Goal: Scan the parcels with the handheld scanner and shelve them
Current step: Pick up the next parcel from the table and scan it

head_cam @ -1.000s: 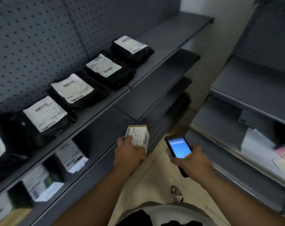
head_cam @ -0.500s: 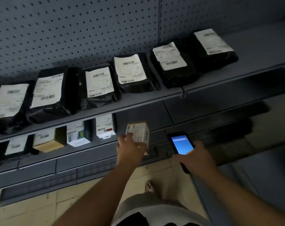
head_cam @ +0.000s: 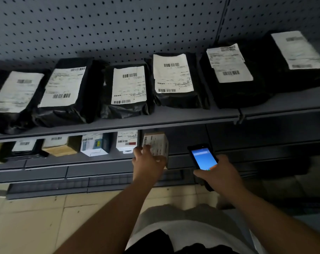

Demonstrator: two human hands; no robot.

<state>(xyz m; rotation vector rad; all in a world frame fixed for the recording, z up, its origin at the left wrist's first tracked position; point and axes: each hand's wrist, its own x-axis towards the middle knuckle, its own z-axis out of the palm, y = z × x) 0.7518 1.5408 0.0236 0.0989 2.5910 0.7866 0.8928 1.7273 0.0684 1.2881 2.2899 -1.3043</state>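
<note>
Upper shelf (head_cam: 174,117), grey metal, pegboard back: six black poly-bag parcels in a row, white labels up, from 9 o'clock (head_cam: 12,99) to 2 o'clock (head_cam: 300,57), neighbours touching or nearly so. Lower shelf (head_cam: 73,159) under it, 9 o'clock side: flat dark parcel (head_cam: 23,149), brown carton (head_cam: 59,147), white printed box (head_cam: 95,144), white labelled box (head_cam: 127,142), side by side. Tiled floor (head_cam: 36,217) at 7 o'clock.
</note>
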